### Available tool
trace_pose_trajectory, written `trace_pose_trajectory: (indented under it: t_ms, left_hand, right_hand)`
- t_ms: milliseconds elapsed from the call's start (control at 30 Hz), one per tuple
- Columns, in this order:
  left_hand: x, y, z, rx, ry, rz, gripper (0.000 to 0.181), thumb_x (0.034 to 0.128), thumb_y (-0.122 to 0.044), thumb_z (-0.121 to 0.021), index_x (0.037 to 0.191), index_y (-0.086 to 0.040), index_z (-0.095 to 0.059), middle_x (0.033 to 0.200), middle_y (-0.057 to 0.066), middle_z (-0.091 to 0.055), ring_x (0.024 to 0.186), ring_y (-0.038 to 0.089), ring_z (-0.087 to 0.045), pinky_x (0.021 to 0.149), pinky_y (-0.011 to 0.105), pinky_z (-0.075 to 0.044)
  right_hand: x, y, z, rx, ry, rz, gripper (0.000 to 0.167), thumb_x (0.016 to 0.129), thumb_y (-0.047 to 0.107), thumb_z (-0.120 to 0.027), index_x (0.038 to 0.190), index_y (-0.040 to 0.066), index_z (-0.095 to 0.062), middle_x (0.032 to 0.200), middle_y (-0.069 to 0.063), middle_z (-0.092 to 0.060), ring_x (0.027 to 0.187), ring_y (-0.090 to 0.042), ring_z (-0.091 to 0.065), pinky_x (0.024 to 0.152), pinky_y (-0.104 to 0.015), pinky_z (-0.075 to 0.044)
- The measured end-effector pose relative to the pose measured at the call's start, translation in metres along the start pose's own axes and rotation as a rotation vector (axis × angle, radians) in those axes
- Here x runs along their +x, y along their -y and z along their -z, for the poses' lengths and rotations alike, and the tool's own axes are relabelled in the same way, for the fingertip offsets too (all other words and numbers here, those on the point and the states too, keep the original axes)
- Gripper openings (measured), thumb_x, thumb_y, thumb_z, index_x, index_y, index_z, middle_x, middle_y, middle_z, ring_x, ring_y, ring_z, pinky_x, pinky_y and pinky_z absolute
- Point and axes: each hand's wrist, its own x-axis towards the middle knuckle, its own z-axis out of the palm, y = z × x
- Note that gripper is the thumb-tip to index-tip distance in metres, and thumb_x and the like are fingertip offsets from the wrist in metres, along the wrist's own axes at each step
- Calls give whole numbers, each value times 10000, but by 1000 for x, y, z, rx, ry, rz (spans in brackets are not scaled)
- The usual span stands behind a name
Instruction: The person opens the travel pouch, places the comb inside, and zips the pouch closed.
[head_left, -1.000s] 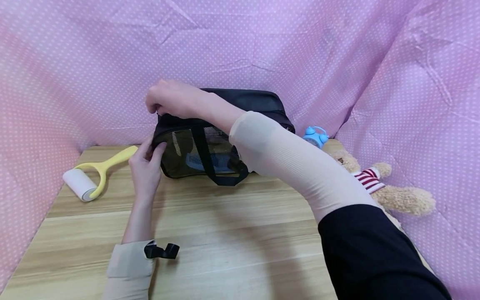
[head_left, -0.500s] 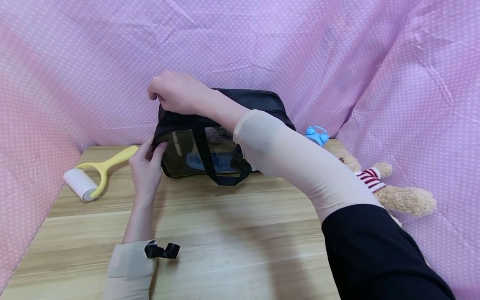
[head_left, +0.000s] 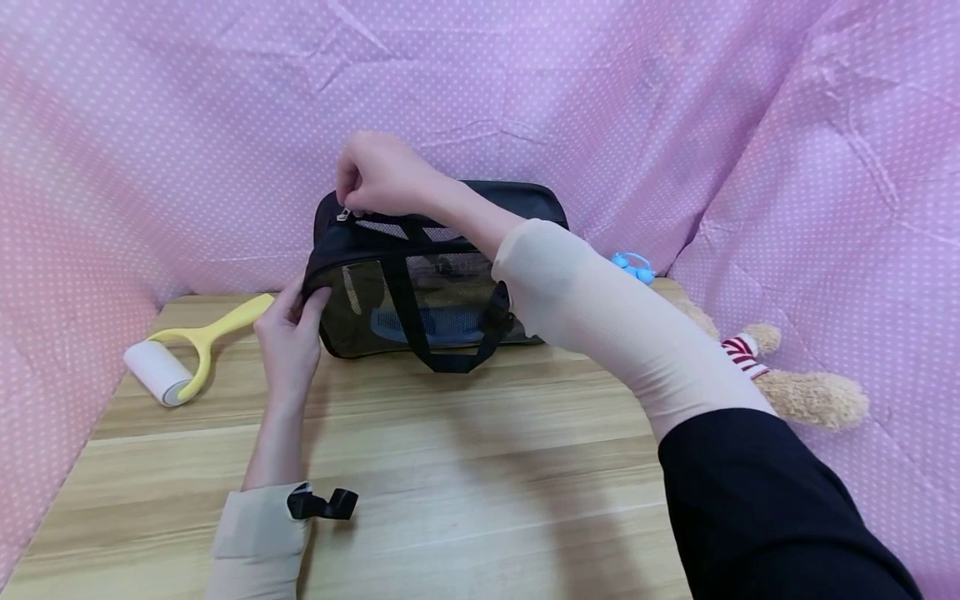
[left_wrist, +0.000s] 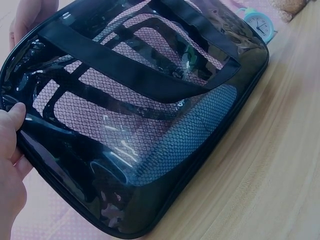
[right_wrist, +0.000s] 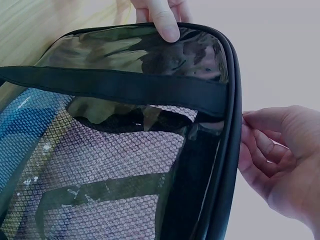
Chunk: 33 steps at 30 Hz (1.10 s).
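A black bag (head_left: 348, 308) with see-through walls, mesh and strap handles stands at the back of the wooden table. My left hand (head_left: 288, 342) grips its left end, thumb on the clear front wall and fingers behind the edge. Over the bag's top left, my right hand (head_left: 378, 171) has curled fingers, with a metal zipper pull (head_left: 343, 214) at its fingertips. In the right wrist view, that thumb and forefinger pinch beside the bag's black edge; the pull itself is hidden there. A long blue thing (left_wrist: 185, 135) lies inside, seen through the wall.
A yellow-handled lint roller (head_left: 202, 337) lies left of my left hand. Right of the bag stands a blue alarm clock (head_left: 633, 267), partly behind my right forearm. A teddy bear (head_left: 810, 396) in a striped top lies at the right edge. Pink dotted cloth (head_left: 480, 83) hangs behind.
My right hand rises slightly and moves right along the bag's top, away from its left corner. The zipper pull and mesh on top come into view. My left hand keeps its place.
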Motion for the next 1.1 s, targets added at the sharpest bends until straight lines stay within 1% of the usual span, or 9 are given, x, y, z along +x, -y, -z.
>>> trace_pose_trajectory:
  t_ms: [100, 167, 367, 433, 500, 667, 867, 967, 1100]
  left_hand:
    - [-1, 0, 2, 27, -5, -4, 283, 964, -55, -703, 1242, -23, -737, 1077, -213, -734, 1007, -51, -690, 888, 130, -554]
    - [-1, 1, 2, 51, -9, -6, 272, 963, -61, -706, 1230, -25, -744, 1054, -231, -730, 978, -63, -686, 866, 123, -551]
    - [-1, 1, 3, 91, -16, -12, 252, 961, -97, -720, 1198, -21, -758, 1003, -278, -718, 933, -58, -685, 825, 115, -546]
    - [-1, 1, 3, 98, -17, -15, 251, 959, -101, -723, 1196, -27, -761, 997, -288, -716, 923, -60, -684, 816, 113, -545]
    - [-1, 0, 3, 107, -16, -16, 247, 958, -105, -725, 1193, -38, -766, 992, -300, -714, 908, -65, -681, 802, 110, -542]
    - [-1, 0, 2, 115, -12, -19, 239, 955, -108, -730, 1181, -40, -771, 976, -317, -710, 879, -70, -674, 780, 107, -534]
    - [-1, 1, 3, 120, -10, -14, 238, 957, -101, -726, 1179, -28, -768, 966, -323, -709, 856, -70, -665, 764, 105, -527]
    - [0, 1, 3, 119, -11, -11, 237, 955, -103, -729, 1179, -40, -772, 996, -255, -738, 863, -67, -669, 767, 107, -531]
    - [0, 1, 3, 117, -13, -8, 234, 952, -106, -734, 1174, -47, -776, 1046, -123, -771, 886, -62, -680, 782, 110, -541]
  right_hand:
    - [-2, -2, 1, 62, 15, -29, 169, 941, 90, -642, 916, 143, -800, 737, 96, -710, 749, -48, -657, 870, -184, -501]
    - [-3, -4, 2, 91, 28, -36, 159, 941, 89, -647, 907, 135, -796, 701, 108, -687, 714, -41, -642, 847, -178, -496]
    - [-9, -12, 3, 272, 68, -78, 128, 957, 45, -648, 943, 55, -774, 742, 53, -704, 696, -85, -649, 719, -212, -557]
    - [-10, -15, 3, 326, 69, -91, 114, 960, 43, -660, 960, 36, -774, 761, 35, -716, 704, -104, -665, 699, -222, -572]
    - [-12, -18, 2, 355, 72, -112, 103, 963, 57, -674, 973, 35, -775, 776, 31, -723, 725, -118, -681, 701, -225, -582]
    - [-17, -23, 1, 389, 80, -154, 92, 965, 80, -696, 986, 36, -774, 794, 25, -727, 796, -155, -715, 718, -235, -596]
    - [-19, -23, 2, 414, 86, -172, 76, 962, 70, -697, 963, 37, -766, 791, 22, -724, 853, -194, -727, 724, -240, -599]
    - [-21, -22, 3, 431, 89, -189, 71, 961, 58, -695, 956, 37, -762, 799, 18, -726, 873, -198, -728, 736, -240, -601]
    - [-22, -21, 5, 418, 97, -204, 72, 957, 48, -691, 958, 33, -762, 795, 24, -721, 815, -144, -706, 738, -233, -597]
